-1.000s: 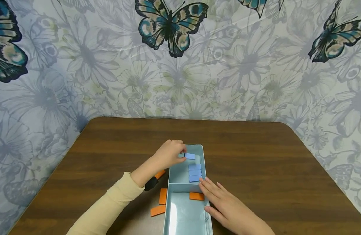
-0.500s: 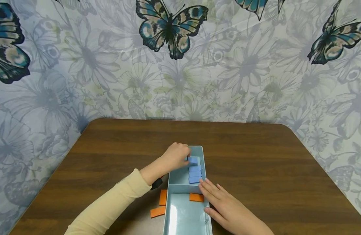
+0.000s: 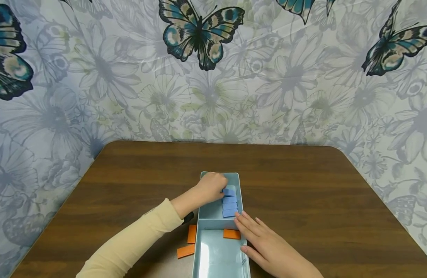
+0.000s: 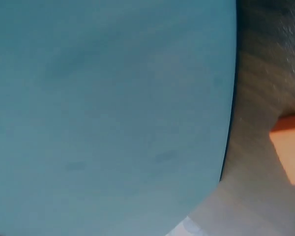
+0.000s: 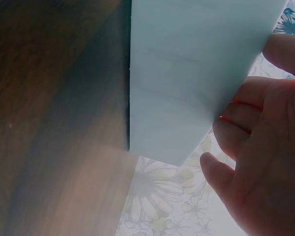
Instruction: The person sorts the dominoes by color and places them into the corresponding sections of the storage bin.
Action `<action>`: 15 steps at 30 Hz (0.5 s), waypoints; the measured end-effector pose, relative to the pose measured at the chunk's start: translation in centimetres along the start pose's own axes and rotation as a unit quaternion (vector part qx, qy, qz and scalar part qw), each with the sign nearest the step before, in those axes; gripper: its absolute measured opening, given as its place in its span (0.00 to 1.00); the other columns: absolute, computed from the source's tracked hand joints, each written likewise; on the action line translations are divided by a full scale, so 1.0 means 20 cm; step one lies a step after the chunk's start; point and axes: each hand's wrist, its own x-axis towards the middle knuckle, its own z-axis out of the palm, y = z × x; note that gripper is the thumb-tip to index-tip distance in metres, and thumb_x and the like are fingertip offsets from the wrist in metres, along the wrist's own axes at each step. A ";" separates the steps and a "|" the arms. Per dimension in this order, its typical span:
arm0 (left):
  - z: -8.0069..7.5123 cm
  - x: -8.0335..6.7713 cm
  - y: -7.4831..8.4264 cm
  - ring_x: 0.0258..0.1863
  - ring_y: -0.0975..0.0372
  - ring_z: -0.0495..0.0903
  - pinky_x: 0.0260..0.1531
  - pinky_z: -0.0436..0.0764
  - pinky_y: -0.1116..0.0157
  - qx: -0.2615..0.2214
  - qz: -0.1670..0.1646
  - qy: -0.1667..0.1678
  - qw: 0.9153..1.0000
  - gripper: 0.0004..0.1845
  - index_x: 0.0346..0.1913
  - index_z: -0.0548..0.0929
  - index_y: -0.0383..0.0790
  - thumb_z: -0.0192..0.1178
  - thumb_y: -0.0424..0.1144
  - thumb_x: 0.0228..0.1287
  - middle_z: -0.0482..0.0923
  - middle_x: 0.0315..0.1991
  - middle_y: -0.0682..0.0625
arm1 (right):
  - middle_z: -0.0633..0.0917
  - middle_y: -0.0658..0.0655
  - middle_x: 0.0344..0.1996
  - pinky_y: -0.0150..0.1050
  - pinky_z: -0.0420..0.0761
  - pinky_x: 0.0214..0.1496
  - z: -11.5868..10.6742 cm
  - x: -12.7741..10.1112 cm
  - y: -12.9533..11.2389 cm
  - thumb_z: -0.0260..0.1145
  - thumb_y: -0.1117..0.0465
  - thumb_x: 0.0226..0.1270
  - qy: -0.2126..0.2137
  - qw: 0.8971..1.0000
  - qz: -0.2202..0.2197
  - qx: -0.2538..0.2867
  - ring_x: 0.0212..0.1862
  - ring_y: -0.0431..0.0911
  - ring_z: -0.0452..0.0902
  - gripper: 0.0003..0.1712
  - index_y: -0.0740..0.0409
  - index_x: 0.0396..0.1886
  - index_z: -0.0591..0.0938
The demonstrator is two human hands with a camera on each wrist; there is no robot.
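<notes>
A pale blue two-compartment tray (image 3: 234, 175) stands on the brown table. My left hand (image 3: 213, 186) reaches into the far compartment and pinches a blue tile (image 3: 229, 192) at the far end of a row of blue tiles (image 3: 230, 206). My right hand (image 3: 256, 237) lies flat with straight fingers against the tray's right rim, next to an orange tile (image 3: 232, 234) in the near compartment. In the left wrist view the tray wall (image 4: 113, 113) fills the picture. The right wrist view shows my fingers (image 5: 255, 147) beside the tray wall (image 5: 187, 73).
Two orange tiles (image 3: 191, 234) (image 3: 186, 251) lie on the table left of the tray, one of them showing as an orange tile (image 4: 292, 152) in the left wrist view. A black object (image 3: 189, 217) peeks out under my left forearm. A butterfly-patterned cloth (image 3: 213, 77) backs the table.
My left hand has lowered the blue tile from above the far compartment down to the end of the blue row. The right hand has stayed on the rim.
</notes>
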 end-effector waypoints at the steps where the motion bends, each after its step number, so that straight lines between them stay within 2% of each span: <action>1: 0.00 0.00 0.00 0.19 0.66 0.68 0.22 0.70 0.68 0.000 -0.002 -0.007 1.000 0.10 0.22 0.77 0.41 0.69 0.37 0.52 0.70 0.18 0.55 | 0.58 0.55 0.70 0.29 0.36 0.65 0.00 0.00 0.00 0.52 0.52 0.73 -0.001 1.000 0.000 0.000 0.70 0.49 0.49 0.31 0.60 0.70 0.61; 10: 0.04 0.01 0.01 0.18 0.65 0.67 0.21 0.69 0.69 -0.011 -0.010 -0.033 0.999 0.11 0.22 0.76 0.41 0.67 0.35 0.55 0.69 0.17 0.54 | 0.58 0.55 0.70 0.30 0.37 0.66 0.00 0.00 0.00 0.52 0.51 0.73 0.002 1.000 -0.003 -0.012 0.70 0.49 0.49 0.31 0.60 0.70 0.61; 15: 0.05 0.03 0.01 0.23 0.64 0.70 0.26 0.72 0.68 -0.027 -0.026 -0.068 0.997 0.03 0.32 0.81 0.39 0.64 0.35 0.59 0.72 0.23 0.53 | 0.56 0.54 0.71 0.33 0.40 0.66 0.00 0.00 0.00 0.52 0.51 0.73 -0.003 1.000 0.003 -0.018 0.70 0.48 0.49 0.32 0.59 0.71 0.60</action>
